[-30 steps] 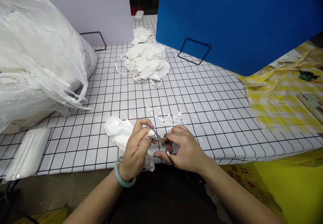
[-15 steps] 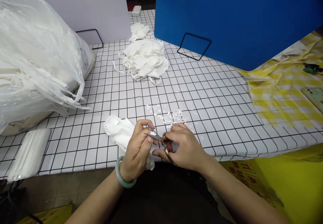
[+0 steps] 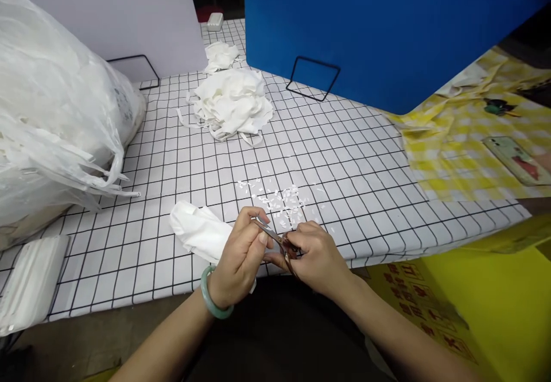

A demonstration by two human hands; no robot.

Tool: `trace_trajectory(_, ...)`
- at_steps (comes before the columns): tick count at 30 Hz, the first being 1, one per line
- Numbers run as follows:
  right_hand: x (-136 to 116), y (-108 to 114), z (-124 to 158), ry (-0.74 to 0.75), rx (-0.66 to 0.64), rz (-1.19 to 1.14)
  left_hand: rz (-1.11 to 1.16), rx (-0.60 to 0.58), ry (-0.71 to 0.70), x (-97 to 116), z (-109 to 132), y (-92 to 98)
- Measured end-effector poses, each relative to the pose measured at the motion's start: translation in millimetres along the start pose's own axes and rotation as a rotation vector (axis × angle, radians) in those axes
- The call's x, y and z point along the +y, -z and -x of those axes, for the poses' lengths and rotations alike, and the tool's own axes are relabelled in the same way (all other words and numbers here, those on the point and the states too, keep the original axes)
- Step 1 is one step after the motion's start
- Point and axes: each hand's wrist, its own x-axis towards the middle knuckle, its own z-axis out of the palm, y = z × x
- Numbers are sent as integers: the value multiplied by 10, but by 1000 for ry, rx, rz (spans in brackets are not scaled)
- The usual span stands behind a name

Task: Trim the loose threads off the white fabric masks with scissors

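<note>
Scissors (image 3: 282,241), blades spread half a second ago, now drawn together. I count two hands: right hand (image 3: 316,255) clamped on scissor handles, left hand (image 3: 239,261) closed on one white cloth (image 3: 200,232), left of scissors. Snippets (image 3: 278,201) just beyond scissors, too many to count. Table edge (image 3: 129,297) just nearside; checked tablecloth (image 3: 344,164) runs right to yellow cloth (image 3: 434,164). Two white piles (image 3: 235,103) beyond; bag (image 3: 51,100) blocks left, blue board (image 3: 365,26) far right.

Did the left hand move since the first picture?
Yes, a little: the left hand has shifted to the right, judged against the scattered white bits on the table.
</note>
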Motion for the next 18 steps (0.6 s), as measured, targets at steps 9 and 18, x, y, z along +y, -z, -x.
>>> trace_trajectory(9, 119, 88, 148, -407, -31, -342, -48, -49, 59, 45, -14, 64)
trace_trajectory(18, -471, -537, -53, -60, -297, -507, -585, 281, 309, -121, 705, 736)
